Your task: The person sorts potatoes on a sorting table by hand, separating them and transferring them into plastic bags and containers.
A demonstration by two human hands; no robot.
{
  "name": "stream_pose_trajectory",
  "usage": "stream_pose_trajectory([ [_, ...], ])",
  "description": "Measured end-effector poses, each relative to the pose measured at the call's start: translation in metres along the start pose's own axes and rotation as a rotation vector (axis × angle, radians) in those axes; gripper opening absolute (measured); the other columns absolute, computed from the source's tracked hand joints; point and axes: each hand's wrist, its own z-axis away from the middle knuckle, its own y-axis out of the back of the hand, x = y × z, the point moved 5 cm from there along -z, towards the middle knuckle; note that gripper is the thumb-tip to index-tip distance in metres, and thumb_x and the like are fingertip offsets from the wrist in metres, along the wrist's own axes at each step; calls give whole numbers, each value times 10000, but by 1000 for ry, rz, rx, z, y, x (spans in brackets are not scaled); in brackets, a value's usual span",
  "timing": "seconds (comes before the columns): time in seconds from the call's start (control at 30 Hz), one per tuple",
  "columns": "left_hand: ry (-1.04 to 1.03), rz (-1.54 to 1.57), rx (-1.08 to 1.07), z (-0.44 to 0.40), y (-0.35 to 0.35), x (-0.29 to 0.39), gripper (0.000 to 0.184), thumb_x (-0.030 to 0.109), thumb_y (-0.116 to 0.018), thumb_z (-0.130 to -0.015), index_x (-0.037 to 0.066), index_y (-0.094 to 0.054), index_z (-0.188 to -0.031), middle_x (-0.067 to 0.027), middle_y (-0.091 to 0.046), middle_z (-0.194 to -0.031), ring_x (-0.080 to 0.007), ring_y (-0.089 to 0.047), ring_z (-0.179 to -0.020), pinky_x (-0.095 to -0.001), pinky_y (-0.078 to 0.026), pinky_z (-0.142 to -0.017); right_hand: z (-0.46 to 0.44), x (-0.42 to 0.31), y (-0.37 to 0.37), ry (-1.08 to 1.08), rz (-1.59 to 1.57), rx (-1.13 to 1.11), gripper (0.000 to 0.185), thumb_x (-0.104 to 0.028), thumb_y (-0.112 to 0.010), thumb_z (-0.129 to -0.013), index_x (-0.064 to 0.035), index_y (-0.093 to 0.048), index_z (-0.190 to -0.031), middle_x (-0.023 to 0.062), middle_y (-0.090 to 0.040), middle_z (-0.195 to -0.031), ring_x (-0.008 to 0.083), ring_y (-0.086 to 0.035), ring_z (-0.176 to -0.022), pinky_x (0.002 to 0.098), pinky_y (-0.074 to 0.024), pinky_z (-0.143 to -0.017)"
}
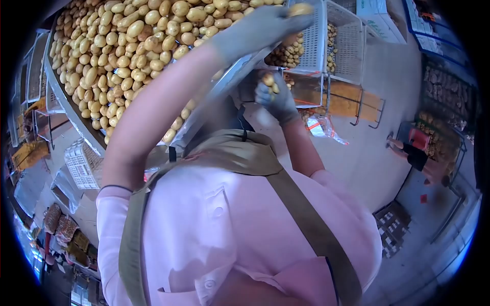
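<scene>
1. Pale pink buttoned cotton shirt [194, 229] fills the near view, an olive-brown cloth apron [245, 158] over it. Its straps run over both shoulders, likely to keep the shirt clean while the hands work.
2. Left hand in a grey knit glove [260, 28] — arm reaching across the body, over the rim side of a white perforated plastic crate [312, 43]. Large yellow oval potato [301, 9] lies at the fingertips. Fingers look extended and close together; motion blur hides whether they pinch it, so I cannot tell.
3. Right hand in a matching grey glove [280, 102] is lower and closer to the body. Fingers curl inward around a few small yellow potatoes [270, 81], cupped against the palm; probably a grip that lets one hand carry several.
4. Broad heap of yellow-brown potatoes [135, 28] covers the metal-edged sorting table [76, 121] ahead and to the left. The raised edge seems meant to stop them rolling off.
5. Small potatoes [291, 56] lie inside the crate, beside the table's edge — presumably set there for a short reach. Second white crate [352, 51] adjoins it on the right, more small potatoes inside.
6. Clear plastic bag with red trim [321, 127] lies beyond the right forearm.
</scene>
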Motion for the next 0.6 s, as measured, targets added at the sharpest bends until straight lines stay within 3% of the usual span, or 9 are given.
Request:
stream_pose_trajectory([
  [0.07,-376,95,17,-60,2,6,506,426,-574,-988,68,-582,-1345,-118,-638,-1241,-199,-610,-1095,-330,-476,-965,37,-30,24,211,335,440,284,-383,-410,-1044,-144,-521,-937,-21,-460,-746,94,-482,-616,242,-437,-552],
  [0.1,-554,137,32,-70,8,4,517,396,-560,-1010,74,-528,-1413,-152,-607,-1340,-229,-589,-1187,-355,-460,-1031,48,-37,46,140,-60,136,281,-376,-401,-1053,-139,-549,-1028,-18,-477,-771,86,-494,-630,246,-466,-573],
  [0.13,-429,237,142,-59,21,-11,491,390,-569,-1005,55,-557,-1365,-141,-632,-1277,-226,-594,-1161,-345,-458,-1031,65,-49,71,267,52,322,282,-375,-433,-1050,-124,-560,-1074,-10,-492,-786,68,-482,-628,250,-461,-560],
  [0.2,-175,481,230,-28,50,-66,454,327,-585,-986,37,-566,-1335,-151,-646,-1215,-246,-602,-1133,-340,-466,-1018,101,-78,109,577,1748,688,453,-97,-694,-887,-14,-484,-1279,65,-609,-1120,159,-622,-950,300,-545,-785],
  [0.27,-153,392,397,35,83,-117,465,419,-549,-995,58,-658,-1267,-64,-654,-1220,-159,-655,-1046,-294,-505,-941,120,-89,204,494,1368,916,448,-241,-649,-944,-7,-502,-1297,86,-611,-1167,214,-616,-1004,319,-536,-836],
  [0.3,-18,378,443,73,93,-138,400,313,-508,-1028,55,-627,-1310,-65,-595,-1338,-178,-634,-1148,-291,-479,-1024,116,-96,193,458,1201,933,503,-232,-658,-940,12,-475,-1340,105,-586,-1236,232,-599,-1063,323,-520,-883],
  [0.33,23,425,554,102,103,-179,360,280,-599,-979,10,-682,-1203,-48,-688,-1124,-119,-656,-986,-244,-519,-886,113,-102,183,432,1027,955,559,-222,-668,-937,31,-447,-1383,125,-561,-1305,251,-581,-1121,326,-503,-930],
  [0.43,253,292,681,202,89,-241,328,257,-616,-963,22,-710,-1174,-37,-702,-1093,-102,-654,-886,-233,-530,-780,67,-121,139,600,761,1029,606,-206,-671,-935,39,-429,-1433,148,-524,-1406,274,-554,-1205,326,-470,-1003],
  [0.6,295,330,630,176,12,-244,325,221,-614,-965,41,-684,-1227,-74,-724,-1055,-156,-677,-930,-288,-531,-804,-76,-109,-40,811,1808,603,602,-321,-667,-906,-52,-501,-1419,198,-546,-1363,337,-555,-1219,406,-453,-1003],
])
